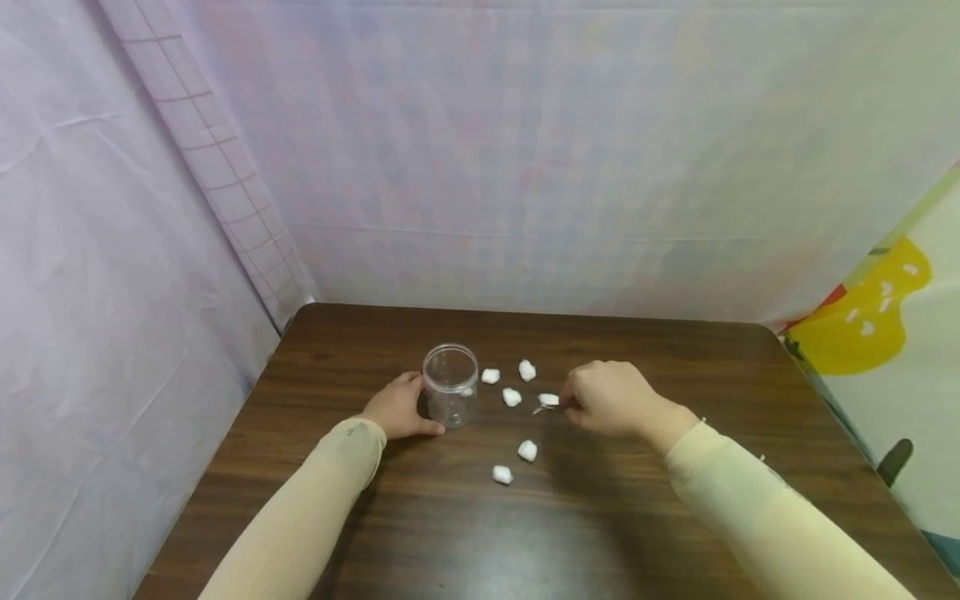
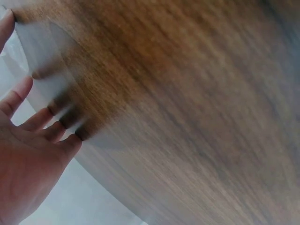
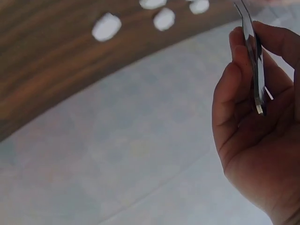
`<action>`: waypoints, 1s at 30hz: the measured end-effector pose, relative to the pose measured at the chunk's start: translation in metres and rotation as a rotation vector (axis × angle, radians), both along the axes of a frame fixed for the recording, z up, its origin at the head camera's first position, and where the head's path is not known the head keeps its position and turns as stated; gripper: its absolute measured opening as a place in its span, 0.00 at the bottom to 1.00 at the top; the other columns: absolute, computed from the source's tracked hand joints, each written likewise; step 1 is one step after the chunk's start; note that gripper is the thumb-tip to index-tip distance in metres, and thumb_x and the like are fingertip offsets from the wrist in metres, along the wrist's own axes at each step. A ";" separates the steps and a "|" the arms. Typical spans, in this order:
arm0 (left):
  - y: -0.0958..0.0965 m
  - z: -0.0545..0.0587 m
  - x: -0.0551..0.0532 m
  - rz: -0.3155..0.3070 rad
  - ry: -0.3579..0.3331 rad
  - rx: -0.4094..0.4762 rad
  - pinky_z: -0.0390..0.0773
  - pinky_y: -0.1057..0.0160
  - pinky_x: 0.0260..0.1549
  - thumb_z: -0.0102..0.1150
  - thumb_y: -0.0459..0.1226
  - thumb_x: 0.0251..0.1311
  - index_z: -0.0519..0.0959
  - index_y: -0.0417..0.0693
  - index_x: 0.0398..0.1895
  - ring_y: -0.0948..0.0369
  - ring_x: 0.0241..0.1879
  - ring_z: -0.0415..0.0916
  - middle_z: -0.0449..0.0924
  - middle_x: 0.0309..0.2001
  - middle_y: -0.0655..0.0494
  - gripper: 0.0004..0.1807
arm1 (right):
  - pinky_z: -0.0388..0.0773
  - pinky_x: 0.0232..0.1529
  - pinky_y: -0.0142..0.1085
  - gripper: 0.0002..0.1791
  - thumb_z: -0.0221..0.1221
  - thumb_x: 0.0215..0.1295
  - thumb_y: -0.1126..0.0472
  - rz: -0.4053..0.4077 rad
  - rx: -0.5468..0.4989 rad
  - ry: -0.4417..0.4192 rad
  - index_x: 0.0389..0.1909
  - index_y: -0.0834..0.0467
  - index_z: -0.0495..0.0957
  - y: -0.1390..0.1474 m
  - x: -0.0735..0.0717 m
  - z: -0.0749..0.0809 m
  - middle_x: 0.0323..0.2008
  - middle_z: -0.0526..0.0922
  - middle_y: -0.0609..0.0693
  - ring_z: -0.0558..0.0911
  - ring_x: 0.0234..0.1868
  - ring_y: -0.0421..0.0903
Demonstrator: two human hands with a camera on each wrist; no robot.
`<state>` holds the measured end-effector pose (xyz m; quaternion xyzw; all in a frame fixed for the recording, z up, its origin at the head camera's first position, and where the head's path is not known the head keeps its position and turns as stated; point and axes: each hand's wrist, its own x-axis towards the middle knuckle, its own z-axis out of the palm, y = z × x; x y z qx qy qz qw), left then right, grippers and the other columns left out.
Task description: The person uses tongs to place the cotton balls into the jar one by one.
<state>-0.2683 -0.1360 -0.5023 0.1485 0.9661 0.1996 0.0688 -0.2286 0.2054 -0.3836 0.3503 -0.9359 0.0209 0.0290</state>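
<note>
My left hand (image 1: 401, 407) holds the lower side of a clear, lidless jar (image 1: 452, 362), thumb at the front and fingers behind. The left wrist view shows that hand's fingers (image 2: 21, 91) spread close to the tabletop; no jar stands out there. With my right hand (image 3: 262, 140) I grip metal tweezers (image 3: 255, 61) between thumb and fingers. In the head view the right hand (image 1: 611, 398) is right of the jar, knuckles up. The tweezers' tips (image 1: 538, 410) reach a white cotton ball (image 1: 549, 400) just left of the fingers.
Several more cotton balls lie on the brown wooden table (image 1: 360, 533), such as one near the jar (image 1: 491, 377), one farther back (image 1: 527, 370) and one in front (image 1: 502, 474). Pale curtains (image 1: 525, 167) hang behind the table and along its left side.
</note>
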 end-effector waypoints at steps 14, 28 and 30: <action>-0.002 0.000 -0.002 -0.007 0.010 0.003 0.68 0.41 0.62 0.77 0.60 0.42 0.66 0.46 0.73 0.39 0.65 0.65 0.64 0.70 0.38 0.55 | 0.69 0.14 0.42 0.11 0.67 0.44 0.59 0.073 0.017 0.004 0.14 0.42 0.76 -0.006 0.015 -0.026 0.17 0.72 0.35 0.70 0.17 0.40; 0.001 0.004 0.001 -0.007 -0.009 -0.006 0.66 0.40 0.63 0.77 0.60 0.42 0.66 0.46 0.72 0.38 0.66 0.64 0.62 0.70 0.38 0.55 | 0.69 0.12 0.43 0.16 0.65 0.41 0.60 0.120 0.049 0.048 0.09 0.43 0.67 -0.011 0.017 -0.038 0.13 0.67 0.37 0.68 0.14 0.40; 0.001 0.003 0.001 -0.009 -0.008 -0.006 0.66 0.40 0.63 0.77 0.60 0.42 0.66 0.45 0.72 0.39 0.66 0.64 0.62 0.70 0.37 0.55 | 0.70 0.13 0.44 0.17 0.65 0.41 0.59 0.120 0.053 0.052 0.09 0.43 0.67 -0.011 0.017 -0.039 0.13 0.69 0.38 0.69 0.15 0.41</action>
